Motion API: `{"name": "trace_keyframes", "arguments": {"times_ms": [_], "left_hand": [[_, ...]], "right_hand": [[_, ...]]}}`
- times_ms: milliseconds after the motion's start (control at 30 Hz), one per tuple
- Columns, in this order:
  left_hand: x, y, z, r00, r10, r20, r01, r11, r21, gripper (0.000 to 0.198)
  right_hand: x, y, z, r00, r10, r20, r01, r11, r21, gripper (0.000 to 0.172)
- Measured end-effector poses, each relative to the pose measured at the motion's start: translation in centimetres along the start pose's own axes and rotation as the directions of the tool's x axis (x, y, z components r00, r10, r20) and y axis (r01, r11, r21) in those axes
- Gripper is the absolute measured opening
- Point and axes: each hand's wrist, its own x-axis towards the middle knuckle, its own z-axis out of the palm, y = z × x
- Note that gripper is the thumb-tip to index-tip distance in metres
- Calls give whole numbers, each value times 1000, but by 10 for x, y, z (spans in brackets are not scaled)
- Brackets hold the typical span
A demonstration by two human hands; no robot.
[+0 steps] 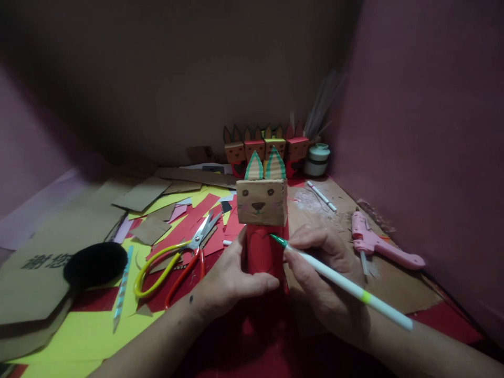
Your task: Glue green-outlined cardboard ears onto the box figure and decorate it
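A cardboard animal figure [262, 202] stands upright in front of me, with a box head, drawn face, green-edged ears and a red tube body [260, 252]. Wrapped around the lower body is my left hand [232, 281], its thumb across the front. My right hand [326, 268] grips a white felt-tip pen [342, 283] with a green tip. The tip meets the upper front of the red body, just under the head, where a faint curved outline shows. Left of my left hand lie scissors [195, 242] with one yellow and one red handle, blades apart.
Several similar figures [268, 152] line the back, beside a lidded jar [317, 160]. To the right are a pink glue gun [370, 244] and another pen [321, 196]. Paper scraps [189, 215], cardboard pieces [142, 194], a striped pencil [123, 289] and a black oval [94, 264] lie left.
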Motion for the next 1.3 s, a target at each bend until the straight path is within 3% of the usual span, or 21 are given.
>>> {"name": "trace_keyframes", "arguments": {"times_ms": [467, 667, 933, 1300], "left_hand": [[1, 0, 2, 1000, 18, -6, -18, 1000, -10, 64], [0, 0, 3, 1000, 2, 6, -2, 1000, -19, 64], [1, -1, 2, 1000, 19, -5, -19, 1000, -20, 63], [0, -1, 2, 1000, 27, -14, -28, 999, -43, 59]], "right_hand": [[-3, 2, -1, 1000, -16, -3, 16, 1000, -17, 17], [-5, 3, -2, 998, 37, 45, -37, 999, -14, 14], [-5, 9, -2, 993, -9, 121, 8, 1000, 4, 15], [-5, 4, -1, 1000, 8, -29, -10, 998, -59, 14]]}}
